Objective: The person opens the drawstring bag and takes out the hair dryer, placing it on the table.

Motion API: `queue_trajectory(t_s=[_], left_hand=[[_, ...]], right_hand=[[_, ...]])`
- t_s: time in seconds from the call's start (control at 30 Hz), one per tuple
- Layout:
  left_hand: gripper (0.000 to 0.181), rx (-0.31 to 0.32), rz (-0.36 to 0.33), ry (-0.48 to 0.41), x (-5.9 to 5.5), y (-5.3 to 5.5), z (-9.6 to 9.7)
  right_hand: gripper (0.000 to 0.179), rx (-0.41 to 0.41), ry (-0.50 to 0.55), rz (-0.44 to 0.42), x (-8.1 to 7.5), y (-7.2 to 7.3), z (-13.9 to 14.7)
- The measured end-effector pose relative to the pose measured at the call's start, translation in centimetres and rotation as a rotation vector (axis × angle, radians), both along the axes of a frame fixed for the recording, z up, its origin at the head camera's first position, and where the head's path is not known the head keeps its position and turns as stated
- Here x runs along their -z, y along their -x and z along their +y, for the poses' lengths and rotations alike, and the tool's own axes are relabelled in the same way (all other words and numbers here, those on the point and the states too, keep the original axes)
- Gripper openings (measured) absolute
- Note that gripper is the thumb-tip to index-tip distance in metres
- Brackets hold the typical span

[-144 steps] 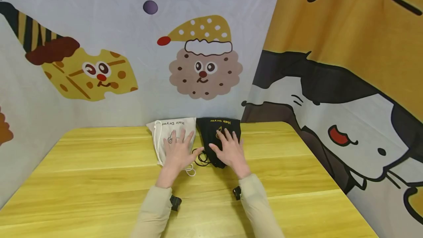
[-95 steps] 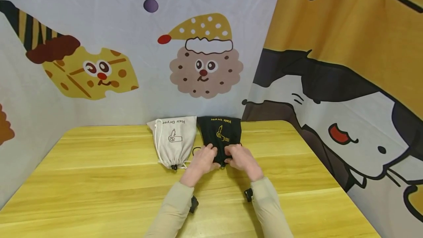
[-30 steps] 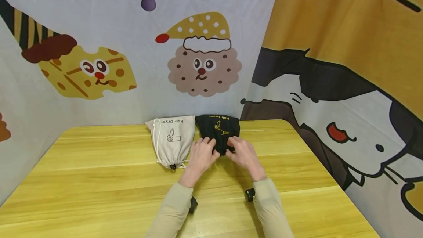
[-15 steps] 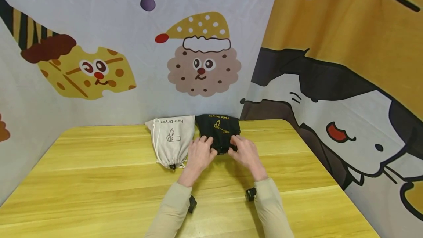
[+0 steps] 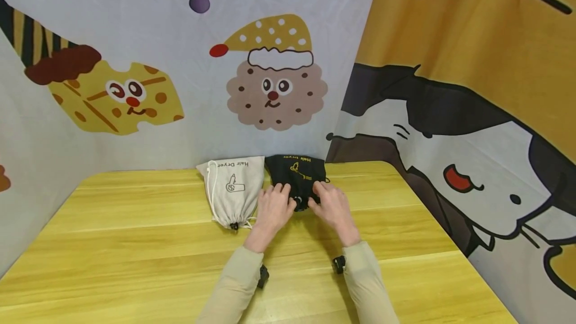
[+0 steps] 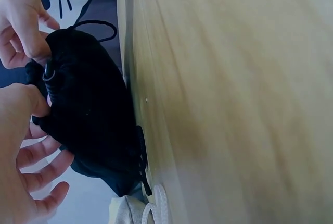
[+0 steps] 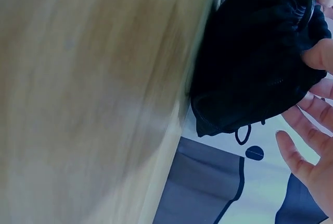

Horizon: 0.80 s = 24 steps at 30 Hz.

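A black drawstring bag, printed "Hair Dryer" in yellow, stands at the table's far edge with its near end raised. My left hand pinches the left side of its gathered mouth between thumb and fingers. On the right side, my right hand pinches the fabric the same way. In the left wrist view a dark cord or ring shows at the mouth between both thumbs. What is inside cannot be seen. Left of it lies a light grey drawstring bag with the same words, its neck gathered by a black cord lock.
The wood-grain table stretches in front and to both sides. Right behind the bags hangs a cartoon-printed cloth. A black loop of cord sticks out from the black bag's side.
My hands went from lying flat over both bags to pinching the black bag's mouth. Its near end has been lifted back, and the mouth now looks wider. The grey bag stays put.
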<state>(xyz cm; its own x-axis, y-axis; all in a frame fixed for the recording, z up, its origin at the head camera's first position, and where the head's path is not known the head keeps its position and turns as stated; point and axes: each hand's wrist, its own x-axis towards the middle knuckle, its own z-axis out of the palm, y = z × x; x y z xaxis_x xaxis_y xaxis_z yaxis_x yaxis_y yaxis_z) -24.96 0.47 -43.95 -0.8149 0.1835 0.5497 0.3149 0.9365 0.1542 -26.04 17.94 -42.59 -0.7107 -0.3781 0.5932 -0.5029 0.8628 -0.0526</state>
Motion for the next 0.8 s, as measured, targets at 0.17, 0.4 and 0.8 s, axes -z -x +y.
queue_trajectory(t_s=[0.17, 0.4, 0.8], left_hand=[[0.021, -0.023, 0.044, 0.043, -0.09, 0.06, 0.17], [0.020, -0.031, 0.078, 0.073, -0.10, 0.10, 0.28], [0.017, 0.005, 0.103, 0.019, -0.25, 0.02, -0.35]], right_hand=[[0.020, 0.011, 0.024, 0.035, 0.00, 0.02, -0.03], [0.020, -0.002, 0.050, 0.080, 0.17, 0.01, 0.11], [0.018, 0.057, 0.057, -0.002, -0.27, -0.28, 0.22]])
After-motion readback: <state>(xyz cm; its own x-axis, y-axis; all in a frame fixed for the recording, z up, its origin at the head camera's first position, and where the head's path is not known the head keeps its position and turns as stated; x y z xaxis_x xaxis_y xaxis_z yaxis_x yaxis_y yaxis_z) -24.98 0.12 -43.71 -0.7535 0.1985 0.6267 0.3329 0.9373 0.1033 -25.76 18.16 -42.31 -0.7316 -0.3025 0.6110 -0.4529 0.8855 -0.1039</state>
